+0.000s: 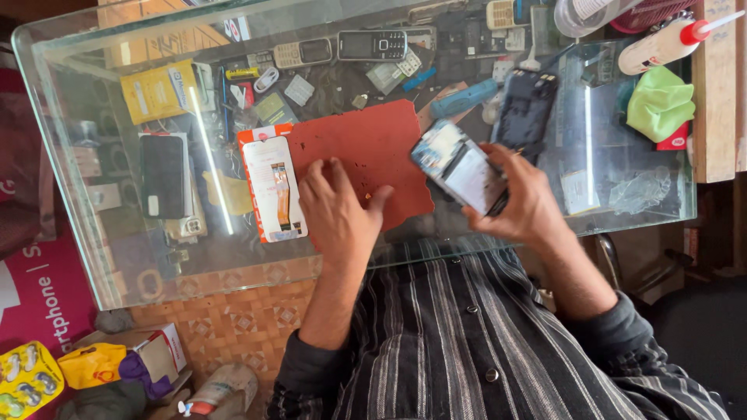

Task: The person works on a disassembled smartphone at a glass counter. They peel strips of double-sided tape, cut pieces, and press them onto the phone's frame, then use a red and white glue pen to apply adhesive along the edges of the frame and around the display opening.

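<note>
My right hand [523, 201] grips a smartphone [459, 166] with a glossy screen, held tilted just above the glass counter [638, 214]. My left hand [336, 210] lies flat, fingers spread, on a red-brown work mat [372, 144] on the glass. Just left of that hand lies a white and orange packet [272, 187] holding a flex cable part. A dark phone back shell [525, 105] rests beyond the right hand.
On the far side lie several keypad phones [372, 44], small parts and a blue tool [464, 99]. A black phone [163, 175] and yellow packet [158, 91] sit left. A green cloth [660, 103] and white squeeze bottle [663, 44] are at right.
</note>
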{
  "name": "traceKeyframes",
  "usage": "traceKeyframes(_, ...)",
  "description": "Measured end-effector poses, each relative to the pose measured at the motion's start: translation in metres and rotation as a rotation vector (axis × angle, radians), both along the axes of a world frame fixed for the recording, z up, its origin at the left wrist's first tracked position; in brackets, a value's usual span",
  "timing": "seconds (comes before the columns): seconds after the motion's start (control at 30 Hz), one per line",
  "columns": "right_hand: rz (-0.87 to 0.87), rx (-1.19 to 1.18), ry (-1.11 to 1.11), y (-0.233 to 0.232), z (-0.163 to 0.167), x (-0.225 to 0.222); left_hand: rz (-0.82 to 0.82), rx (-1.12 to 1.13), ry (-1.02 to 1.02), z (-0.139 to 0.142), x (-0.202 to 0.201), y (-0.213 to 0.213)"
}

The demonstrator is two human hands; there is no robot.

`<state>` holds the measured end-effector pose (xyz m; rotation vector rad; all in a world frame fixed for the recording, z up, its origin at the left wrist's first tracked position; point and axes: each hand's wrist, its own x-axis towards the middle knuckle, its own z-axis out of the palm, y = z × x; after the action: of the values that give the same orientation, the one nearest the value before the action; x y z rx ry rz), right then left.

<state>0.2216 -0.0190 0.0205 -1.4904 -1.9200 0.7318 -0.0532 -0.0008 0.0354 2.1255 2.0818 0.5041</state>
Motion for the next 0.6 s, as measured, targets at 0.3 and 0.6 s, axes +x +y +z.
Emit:
traceKeyframes(0.3, -0.15, 0.087, -0.037, -0.004, -0.004, 0.046, -0.598, 0.132, 0.069, -0.035, -0.002, -0.021)
traceKeyframes(0.6, -0.15, -0.078, 0.09, -0.007, -0.002, 0.041, -0.834, 0.433, -0.001, -0.051, 0.012, -0.027)
